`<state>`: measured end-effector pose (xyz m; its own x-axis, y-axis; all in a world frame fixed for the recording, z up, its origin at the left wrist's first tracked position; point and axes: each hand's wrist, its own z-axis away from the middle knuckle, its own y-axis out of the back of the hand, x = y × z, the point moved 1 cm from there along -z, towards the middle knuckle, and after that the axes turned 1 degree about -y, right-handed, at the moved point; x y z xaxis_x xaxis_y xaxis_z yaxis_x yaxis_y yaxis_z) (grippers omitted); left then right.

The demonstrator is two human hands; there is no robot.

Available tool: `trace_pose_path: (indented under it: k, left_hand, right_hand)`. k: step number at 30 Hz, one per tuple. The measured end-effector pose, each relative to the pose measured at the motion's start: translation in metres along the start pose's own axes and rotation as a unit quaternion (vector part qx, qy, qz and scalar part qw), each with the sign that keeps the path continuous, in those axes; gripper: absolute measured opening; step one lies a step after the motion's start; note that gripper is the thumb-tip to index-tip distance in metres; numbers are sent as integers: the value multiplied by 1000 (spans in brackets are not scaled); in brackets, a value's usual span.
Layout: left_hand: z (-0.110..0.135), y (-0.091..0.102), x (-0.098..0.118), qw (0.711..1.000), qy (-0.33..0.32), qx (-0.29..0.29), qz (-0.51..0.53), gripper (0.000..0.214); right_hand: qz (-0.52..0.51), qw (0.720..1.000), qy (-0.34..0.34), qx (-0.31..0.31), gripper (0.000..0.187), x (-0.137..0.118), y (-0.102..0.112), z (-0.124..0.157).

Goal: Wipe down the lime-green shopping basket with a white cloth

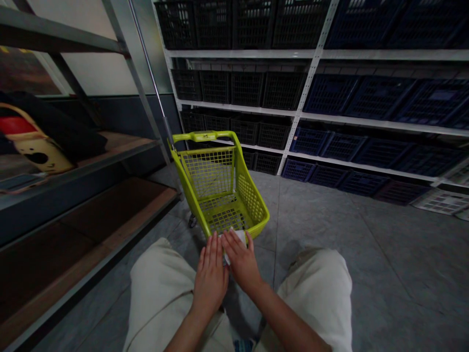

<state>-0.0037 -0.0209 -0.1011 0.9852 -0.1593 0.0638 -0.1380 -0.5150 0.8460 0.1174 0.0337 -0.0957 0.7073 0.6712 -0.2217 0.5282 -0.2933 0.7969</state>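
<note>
A small lime-green plastic shopping cart (252,198) stands on the grey floor just in front of my knees. My left hand (210,276) and my right hand (240,259) lie side by side at the cart's near rim, fingers stretched out and pointing toward it. Under and between them shows a small white thing (240,236), perhaps a cloth or paper; its shape is mostly hidden by the fingers. I cannot tell whether either hand grips it. My legs in light beige trousers (161,293) spread to both sides.
A metal rack with wooden shelves (120,146) runs along the left, holding a yellow and red toy-like object (34,146) and dark fabric. Across the back, white shelving (311,54) carries rows of black and blue crates. A white crate (443,201) lies at the far right.
</note>
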Motion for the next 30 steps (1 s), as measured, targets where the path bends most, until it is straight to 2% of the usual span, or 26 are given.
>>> trace_pose_path:
  k: [2,5,8,10,11,13,17,19,20,22,24,27,29,30]
  left_hand:
    - [1,0,-1,1000,-3,-4,-10,74]
    - [0,2,-3,1000,-7,2,-7,75]
    - [-1,4,-4,1000,-16,2,5,75]
    - [-3,5,-3,1000,-22,-1,11,74]
    - [-3,6,-2,1000,-23,-2,12,74]
    - [-4,7,-1,1000,-20,-3,13,75]
    - [-3,7,1,1000,-21,0,4,79]
    - [-2,7,0,1000,-19,1,-3,78]
    - [-2,7,0,1000,-18,0,-5,78]
    - [-1,8,0,1000,-17,-1,-8,78]
    - [-2,8,-1,1000,-19,-5,-9,77]
    - [-3,9,-1,1000,-25,-7,-5,78]
    - [-4,8,0,1000,-28,-5,-3,77]
    - [-4,8,1,1000,-28,-4,-1,77]
  right_hand:
    - [-7,999,42,-13,67,-2,1,-1]
    - [6,998,53,-14,73,36,15,5]
    - [37,999,-23,12,87,86,31,12]
    - [50,995,-82,34,90,103,36,15]
    - [53,992,-104,44,90,102,35,15]
    - [46,991,-117,48,86,84,27,12]
    - [3,999,-35,14,76,16,4,3]
    - [-10,1000,4,7,71,-3,-2,2]
    - [-11,1000,18,6,70,-4,-2,2]
    - [-6,999,38,3,71,10,3,5]
    - [9,999,38,2,77,40,13,9]
    - [42,999,-22,23,87,91,30,15]
    - [58,995,-68,45,90,110,36,16]
    - [62,992,-89,57,89,112,36,16]
